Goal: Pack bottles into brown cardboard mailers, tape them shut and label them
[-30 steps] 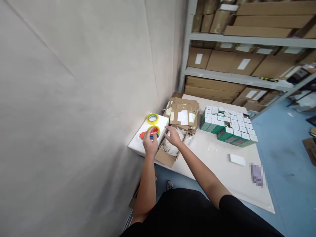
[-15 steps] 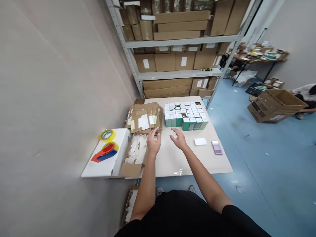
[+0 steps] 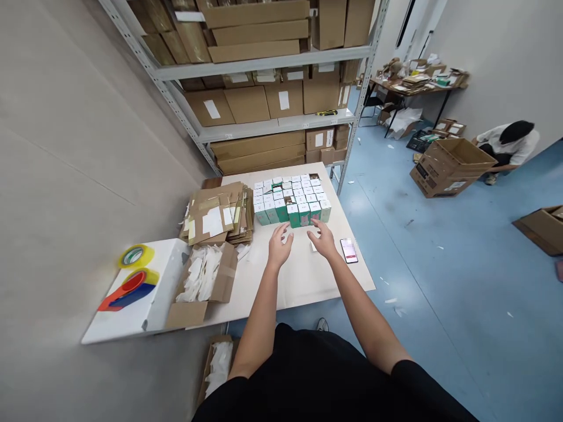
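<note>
My left hand (image 3: pixel 280 245) hovers over the table (image 3: pixel 303 280) with its fingers spread and nothing in it. Just to its right, my right hand (image 3: pixel 324 239) is also open, fingers reaching down over a small white box that it mostly hides. Both hands are just in front of a block of several small green-and-white boxes (image 3: pixel 290 199). A phone (image 3: pixel 349 250) lies flat beside my right hand.
A stack of flattened cardboard (image 3: pixel 219 217) and an open carton of white bags (image 3: pixel 203 280) lie at left. Tape rolls (image 3: pixel 136 256) and a red-blue tape dispenser (image 3: pixel 124 291) rest on a white board. Shelves of cartons (image 3: pixel 264 99) stand behind. A person (image 3: pixel 510 143) crouches far right.
Both hands moved right, from the tape dispenser and bag carton to the front of the green-and-white boxes. The view swung right with them.
</note>
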`<state>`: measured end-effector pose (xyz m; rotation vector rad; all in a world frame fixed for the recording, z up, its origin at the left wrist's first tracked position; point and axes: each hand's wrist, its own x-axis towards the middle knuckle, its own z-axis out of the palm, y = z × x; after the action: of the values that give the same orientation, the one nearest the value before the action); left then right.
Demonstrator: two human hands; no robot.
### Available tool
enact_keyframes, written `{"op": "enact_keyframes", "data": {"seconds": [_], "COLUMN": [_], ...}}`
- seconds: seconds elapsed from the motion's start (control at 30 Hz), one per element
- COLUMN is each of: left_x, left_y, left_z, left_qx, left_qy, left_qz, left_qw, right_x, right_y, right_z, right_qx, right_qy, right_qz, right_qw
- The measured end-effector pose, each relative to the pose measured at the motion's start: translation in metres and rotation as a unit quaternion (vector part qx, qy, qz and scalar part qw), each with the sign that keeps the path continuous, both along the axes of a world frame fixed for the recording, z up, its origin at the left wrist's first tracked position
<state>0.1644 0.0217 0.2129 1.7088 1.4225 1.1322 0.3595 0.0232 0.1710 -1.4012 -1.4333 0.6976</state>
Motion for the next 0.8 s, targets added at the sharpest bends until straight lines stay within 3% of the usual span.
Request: {"op": "enact_keyframes", "data": {"seconds": [0.17,0.37,0.63,0.8], "left_x": [-0.001,-0.025,-0.039,-0.035], "left_y": [0.014,0.049,0.131,0.186], "left_z": [-0.009,-0.036,-0.082,-0.111], "left_qx": [-0.020,-0.067,-0.110,-0.142], "left_qy": [0.002,-0.002,-0.033,0.010], "left_qz": [0.017,0.023,0.026,-0.002], "left_qw": [1.000,0.997,0.993,0.990], "right_x": [0.008,-0.004,-0.017,-0.030], "right_y": [0.022,0.054,0.128,0.171], "right_z": [-0.005,-0.023,-0.061,-0.087], "right_qx": [-0.010,-0.028,-0.070,-0.087], "right_qy": [0.019,-0.002,-0.069,-0.111], "right_qz": [-0.001,-0.001,-0.011,0.001], "right_qw": [1.000,1.000,0.995,0.990]}}
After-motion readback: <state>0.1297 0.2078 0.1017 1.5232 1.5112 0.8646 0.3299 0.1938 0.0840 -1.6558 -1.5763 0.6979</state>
